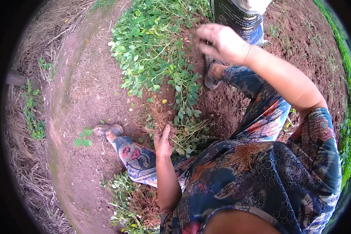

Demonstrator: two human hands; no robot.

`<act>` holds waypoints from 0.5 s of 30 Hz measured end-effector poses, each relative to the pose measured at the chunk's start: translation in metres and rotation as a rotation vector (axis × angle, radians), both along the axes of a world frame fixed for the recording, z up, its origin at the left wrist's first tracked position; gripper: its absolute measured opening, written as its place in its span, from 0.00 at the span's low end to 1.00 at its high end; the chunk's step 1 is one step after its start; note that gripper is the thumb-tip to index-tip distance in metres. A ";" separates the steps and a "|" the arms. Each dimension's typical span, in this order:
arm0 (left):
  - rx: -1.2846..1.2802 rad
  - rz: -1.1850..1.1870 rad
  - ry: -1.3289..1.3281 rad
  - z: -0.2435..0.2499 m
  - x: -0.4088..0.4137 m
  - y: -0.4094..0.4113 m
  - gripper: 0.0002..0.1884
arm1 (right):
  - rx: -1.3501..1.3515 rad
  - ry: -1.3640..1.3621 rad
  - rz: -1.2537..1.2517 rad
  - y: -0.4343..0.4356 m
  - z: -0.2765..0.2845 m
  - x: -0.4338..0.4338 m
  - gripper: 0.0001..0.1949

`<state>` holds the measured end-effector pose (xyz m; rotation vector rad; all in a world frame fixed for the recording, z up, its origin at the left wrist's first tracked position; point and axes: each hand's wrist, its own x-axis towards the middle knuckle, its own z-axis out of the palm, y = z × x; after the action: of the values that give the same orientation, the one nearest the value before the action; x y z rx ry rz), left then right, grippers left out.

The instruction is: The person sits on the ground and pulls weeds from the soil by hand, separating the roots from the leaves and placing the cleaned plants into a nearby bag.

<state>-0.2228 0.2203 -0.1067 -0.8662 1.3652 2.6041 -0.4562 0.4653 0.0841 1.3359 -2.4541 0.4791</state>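
My left hand (163, 142) grips an uprooted plant by the base of its stems, thumb on top. The plant's bare reddish-brown roots (158, 112) point away from me, and its leafy stems (190, 136) trail over my lap. It looks like a peanut plant; pods cannot be made out clearly. My right hand (219, 42) is raised in front of a printed sack (237, 19), blurred, with fingers curled. Whether anything sits in those fingers is not visible. Ahead lies a heap of green peanut plants (152, 44).
Another pile of uprooted plants (140, 204) lies by my left thigh, roots showing. My shoes (108, 130) rest on bare soil. Tilled reddish earth (298, 49) spreads to the right, dry straw (32, 175) to the left. The sack has a pale open top and bears writing.
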 end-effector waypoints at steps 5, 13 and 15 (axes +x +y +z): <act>-0.109 -0.011 0.002 0.016 -0.002 -0.006 0.08 | 1.002 -0.970 0.100 -0.001 -0.218 0.105 0.44; -0.435 -0.266 0.035 0.024 0.000 -0.019 0.12 | 0.725 -1.773 -0.082 -0.010 -0.224 0.106 0.45; -0.495 -0.423 0.126 0.025 -0.010 -0.006 0.15 | 0.504 -1.823 -0.131 -0.021 -0.177 0.110 0.42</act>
<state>-0.2333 0.2143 -0.0813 -0.3846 2.0152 2.0624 -0.3457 0.4439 -0.0931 0.7849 -4.2273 1.6639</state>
